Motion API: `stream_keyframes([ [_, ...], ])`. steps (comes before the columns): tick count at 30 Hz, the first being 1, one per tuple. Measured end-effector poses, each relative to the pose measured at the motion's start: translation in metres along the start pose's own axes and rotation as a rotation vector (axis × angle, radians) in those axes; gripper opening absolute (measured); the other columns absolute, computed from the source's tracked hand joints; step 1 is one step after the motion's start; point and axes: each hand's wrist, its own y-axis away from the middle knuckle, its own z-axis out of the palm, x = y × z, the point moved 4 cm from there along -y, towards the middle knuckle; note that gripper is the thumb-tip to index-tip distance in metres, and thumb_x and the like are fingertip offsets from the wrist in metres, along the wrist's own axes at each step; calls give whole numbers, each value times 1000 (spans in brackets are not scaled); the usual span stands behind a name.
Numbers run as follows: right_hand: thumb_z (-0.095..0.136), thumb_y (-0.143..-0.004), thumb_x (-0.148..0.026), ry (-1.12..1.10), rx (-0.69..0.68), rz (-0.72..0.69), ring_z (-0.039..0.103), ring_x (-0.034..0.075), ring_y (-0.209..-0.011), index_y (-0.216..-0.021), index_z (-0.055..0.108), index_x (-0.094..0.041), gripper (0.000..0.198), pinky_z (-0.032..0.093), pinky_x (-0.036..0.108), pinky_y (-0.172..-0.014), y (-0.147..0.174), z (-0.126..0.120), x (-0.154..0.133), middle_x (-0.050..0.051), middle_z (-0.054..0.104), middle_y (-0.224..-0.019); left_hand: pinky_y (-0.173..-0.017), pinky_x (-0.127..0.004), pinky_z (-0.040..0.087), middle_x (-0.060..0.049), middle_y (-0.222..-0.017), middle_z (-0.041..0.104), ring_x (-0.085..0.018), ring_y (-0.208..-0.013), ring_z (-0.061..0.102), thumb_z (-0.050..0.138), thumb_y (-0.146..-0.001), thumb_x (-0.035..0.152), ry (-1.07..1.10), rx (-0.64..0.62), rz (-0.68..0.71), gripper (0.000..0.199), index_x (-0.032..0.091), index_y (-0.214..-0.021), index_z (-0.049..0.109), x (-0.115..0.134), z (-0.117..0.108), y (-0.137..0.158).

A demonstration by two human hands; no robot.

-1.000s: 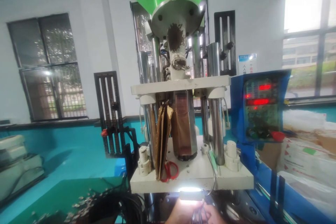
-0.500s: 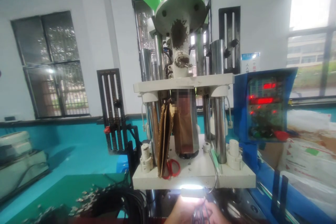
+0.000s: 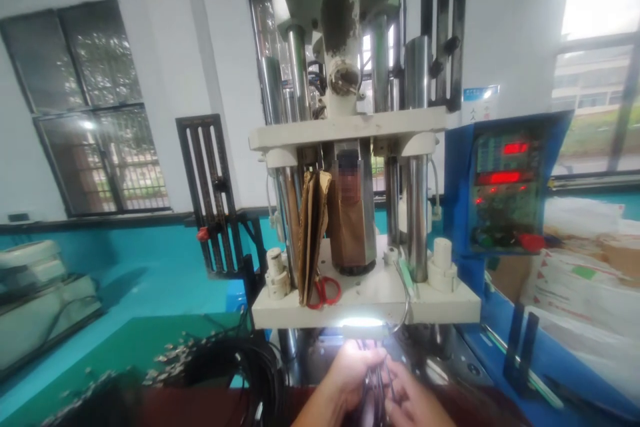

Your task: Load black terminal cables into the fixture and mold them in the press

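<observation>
Low in the head view, my left hand (image 3: 344, 373) and my right hand (image 3: 406, 392) are close together. Both have their fingers closed around a bundle of thin dark cables (image 3: 374, 392). The left thumb and fingers pinch the upper part of the bundle, while the right fingers grip its right side, lower down. Glare and blur hide the exact ends of the strands. Just above the hands a lit lamp (image 3: 363, 329) shines at the front edge of the white press plate (image 3: 440, 310).
Black coiled cables (image 3: 265, 367) with metal ends lie at left on a green surface (image 3: 130, 340). Red-handled scissors (image 3: 327, 291) and folded cardboard (image 3: 311, 240) rest on the press plate beside steel columns. A blue control box (image 3: 505, 187) with red displays stands right, near white sacks (image 3: 575, 293).
The view has tipped downward, so the press sits higher in the picture. My hands show more fully, still closed on the cables.
</observation>
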Motion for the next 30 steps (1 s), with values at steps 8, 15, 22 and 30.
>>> stream_keyframes([
  [8, 39, -96, -31, 313, 111, -196, 63, 21, -89, -106, 69, -19, 34, 48, 31, -82, 11, -48, -56, 7, 67, -96, -56, -23, 49, -3, -62, 65, -12, -52, 60, 81, -58, 17, 27, -89, -17, 24, 10, -72, 63, 12, 9, 7],
  [15, 42, -94, -23, 530, 280, -267, 63, 19, -98, -114, 66, -13, 34, 48, 28, -92, -21, -71, -56, 10, 65, -115, -66, -27, 56, -9, -69, 69, -17, -64, 69, 75, -69, 10, 65, -122, -89, 15, 9, -76, 62, 12, 10, 8],
  [22, 46, -95, -21, 692, 223, -142, 57, 24, -117, -111, 68, -11, 28, 40, 36, -104, -94, -72, -43, 15, 64, -123, -66, -31, 58, -11, -69, 69, -20, -62, 70, 70, -75, 5, 65, -106, -91, 10, 7, -75, 60, 10, 11, 5],
  [30, 57, -95, -37, 778, 76, -6, 61, 23, -105, -118, 61, -17, 31, 50, 45, -92, -157, -62, -34, 9, 61, -122, -67, -31, 59, -8, -67, 68, -18, -61, 69, 67, -76, 4, 77, -75, -93, 6, 7, -75, 61, 6, 9, 1],
])
